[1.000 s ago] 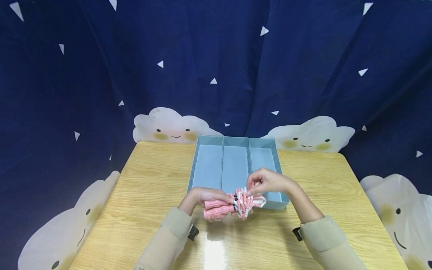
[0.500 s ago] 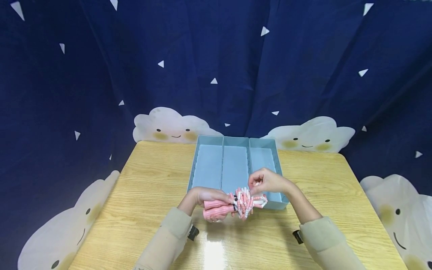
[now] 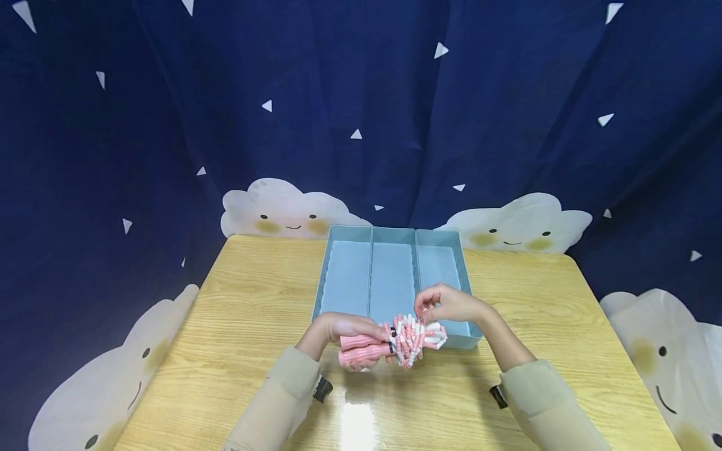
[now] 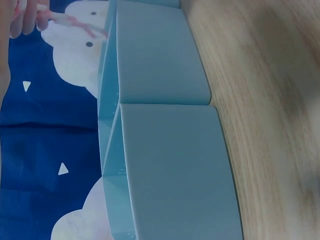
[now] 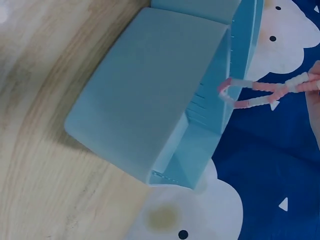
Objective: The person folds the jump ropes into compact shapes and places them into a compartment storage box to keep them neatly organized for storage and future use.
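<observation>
Wooden surface (image 3: 271, 282) lying below. My left fingers (image 3: 372, 329) are gripping pink handles (image 3: 361, 356), likely steadying beaded rope (image 3: 407, 341) my right fingers (image 3: 424, 298) are pinching.

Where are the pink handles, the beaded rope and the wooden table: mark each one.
Pink handles (image 3: 361, 354), head view: middle of the lower one.
Beaded rope (image 3: 408, 341), head view: middle of the bunched beads.
Wooden table (image 4: 255, 105), left wrist view: bare part of its top.

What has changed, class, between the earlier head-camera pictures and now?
Very little: the right hand has shifted slightly to its right, still at the beaded rope. The left hand still grips the pink handles; the blue tray stayed put.
</observation>
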The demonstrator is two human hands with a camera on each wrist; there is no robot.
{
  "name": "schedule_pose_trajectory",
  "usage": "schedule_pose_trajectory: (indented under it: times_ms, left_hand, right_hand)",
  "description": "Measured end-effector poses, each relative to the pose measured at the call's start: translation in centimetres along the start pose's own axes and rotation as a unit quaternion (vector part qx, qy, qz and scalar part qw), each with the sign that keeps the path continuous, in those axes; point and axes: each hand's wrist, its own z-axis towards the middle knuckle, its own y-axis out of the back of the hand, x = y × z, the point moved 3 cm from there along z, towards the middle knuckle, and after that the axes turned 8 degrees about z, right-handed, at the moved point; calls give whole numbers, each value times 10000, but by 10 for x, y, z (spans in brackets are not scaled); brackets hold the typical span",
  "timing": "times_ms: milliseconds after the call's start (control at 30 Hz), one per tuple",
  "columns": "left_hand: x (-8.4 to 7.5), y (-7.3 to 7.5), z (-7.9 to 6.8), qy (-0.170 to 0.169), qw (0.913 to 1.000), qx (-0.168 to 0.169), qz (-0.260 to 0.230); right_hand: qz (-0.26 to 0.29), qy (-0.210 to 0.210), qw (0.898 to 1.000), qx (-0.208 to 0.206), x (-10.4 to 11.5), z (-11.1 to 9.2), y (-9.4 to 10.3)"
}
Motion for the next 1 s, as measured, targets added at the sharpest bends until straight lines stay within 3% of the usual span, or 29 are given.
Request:
schedule_pose_trajectory:
  times_ms: [300, 667, 800, 1000]
  left_hand:
    - [1, 0, -1, 4, 10000, 10, 40]
    - [-2, 3, -4, -429, 9990, 11, 122]
    - [-3, 3, -5, -513, 9985, -30, 192]
    - [-4, 3, -6, -601, 9981, -7, 149]
  right_hand:
    - [97, -145, 9998, 40, -10, -1, -1]
    - [451, -334, 9984, -88, -15, -4, 0]
    - [309, -429, 9983, -234, -16, -4, 1]
    - [540, -315, 9977, -267, -16, -4, -4]
